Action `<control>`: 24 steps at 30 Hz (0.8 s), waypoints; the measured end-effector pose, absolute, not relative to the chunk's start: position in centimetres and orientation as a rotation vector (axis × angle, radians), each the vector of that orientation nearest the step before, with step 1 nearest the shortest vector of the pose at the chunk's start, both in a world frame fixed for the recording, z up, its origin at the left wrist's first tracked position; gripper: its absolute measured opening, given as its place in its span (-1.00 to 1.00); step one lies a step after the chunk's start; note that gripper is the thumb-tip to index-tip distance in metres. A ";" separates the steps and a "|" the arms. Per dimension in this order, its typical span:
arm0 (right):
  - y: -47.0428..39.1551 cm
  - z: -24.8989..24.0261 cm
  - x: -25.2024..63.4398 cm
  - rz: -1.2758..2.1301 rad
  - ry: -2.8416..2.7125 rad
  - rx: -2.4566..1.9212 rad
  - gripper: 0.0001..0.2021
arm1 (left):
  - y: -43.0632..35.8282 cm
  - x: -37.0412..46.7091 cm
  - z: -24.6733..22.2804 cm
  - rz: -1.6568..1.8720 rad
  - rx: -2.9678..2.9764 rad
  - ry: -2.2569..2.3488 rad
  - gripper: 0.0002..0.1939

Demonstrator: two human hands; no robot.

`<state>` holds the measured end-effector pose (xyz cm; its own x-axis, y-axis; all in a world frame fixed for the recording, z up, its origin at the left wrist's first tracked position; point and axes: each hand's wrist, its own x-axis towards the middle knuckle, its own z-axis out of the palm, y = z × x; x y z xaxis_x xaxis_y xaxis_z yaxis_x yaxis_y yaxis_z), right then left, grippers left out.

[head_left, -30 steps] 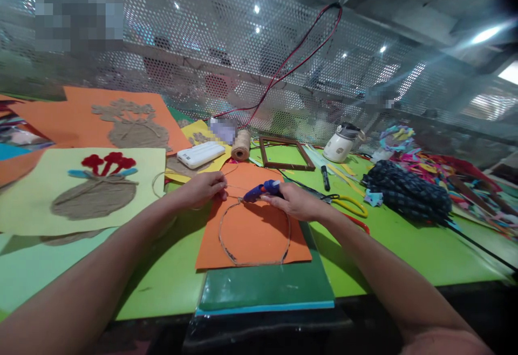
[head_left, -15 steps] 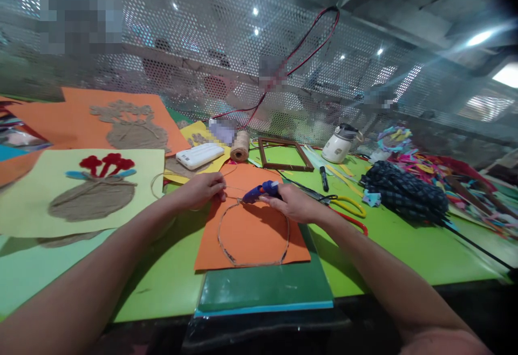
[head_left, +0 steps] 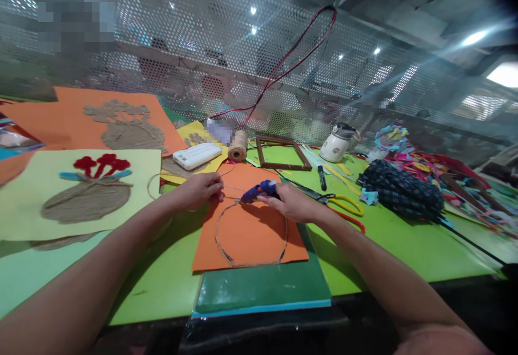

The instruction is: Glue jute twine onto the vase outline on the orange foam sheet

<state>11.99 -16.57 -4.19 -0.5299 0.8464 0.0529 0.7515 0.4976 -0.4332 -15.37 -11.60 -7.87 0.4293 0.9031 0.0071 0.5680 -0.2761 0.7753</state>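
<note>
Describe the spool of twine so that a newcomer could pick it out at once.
On the green table, find the orange sheet under the blue glue gun. Just beyond its far edge, between the white device and the brown frame, is the spool of twine. It is a tan roll with a dark hole in its end; neither neighbour is round.

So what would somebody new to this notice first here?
Probably the bright orange sheet in the middle, with a twine outline on it and the right hand holding a blue glue gun at its top. Then the red flowers on the pale yellow sheet at left, and the tangled colourful scraps at far right.
</note>
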 end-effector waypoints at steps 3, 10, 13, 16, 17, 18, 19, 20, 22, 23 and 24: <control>-16.6 -4.2 12.1 0.526 -2.486 -1.366 -0.66 | -11.7 -15.3 -7.8 0.597 1.965 1.235 -0.71; -17.0 -4.1 11.7 0.501 -2.479 -1.351 -0.69 | -11.1 -15.7 -8.5 0.574 1.984 1.209 -0.71; -17.1 -3.9 11.6 0.487 -2.483 -1.346 -0.71 | -11.0 -15.8 -8.6 0.575 1.967 1.207 -0.71; -17.0 -3.9 11.9 0.473 -2.487 -1.368 -0.68 | -11.0 -15.7 -8.6 0.577 1.948 1.206 -0.70; -16.9 -3.9 12.1 0.474 -2.490 -1.375 -0.68 | -11.0 -15.7 -8.6 0.575 1.948 1.207 -0.70; -16.9 -3.8 12.3 0.476 -2.492 -1.378 -0.67 | -11.1 -15.7 -8.6 0.572 1.950 1.209 -0.70; -16.8 -3.8 12.5 0.483 -2.495 -1.379 -0.67 | -11.1 -15.7 -8.5 0.571 1.952 1.209 -0.69; -16.8 -3.7 12.6 0.493 -2.497 -1.378 -0.66 | -11.1 -15.7 -8.5 0.570 1.954 1.208 -0.69; -16.7 -3.5 12.9 0.517 -2.502 -1.383 -0.65 | -11.2 -15.6 -8.4 0.570 1.957 1.206 -0.69; -16.7 -3.4 13.1 0.532 -2.505 -1.391 -0.65 | -11.2 -15.6 -8.3 0.569 1.959 1.206 -0.69; -16.7 -3.3 13.2 0.546 -2.505 -1.399 -0.64 | -11.2 -15.6 -8.3 0.564 1.959 1.206 -0.69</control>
<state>13.17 -16.68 -3.31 -0.5224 0.8526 0.0113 0.7705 0.4777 -0.4220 -15.63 -11.18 -8.28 0.4577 0.8889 -0.0175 0.5563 -0.2710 0.7855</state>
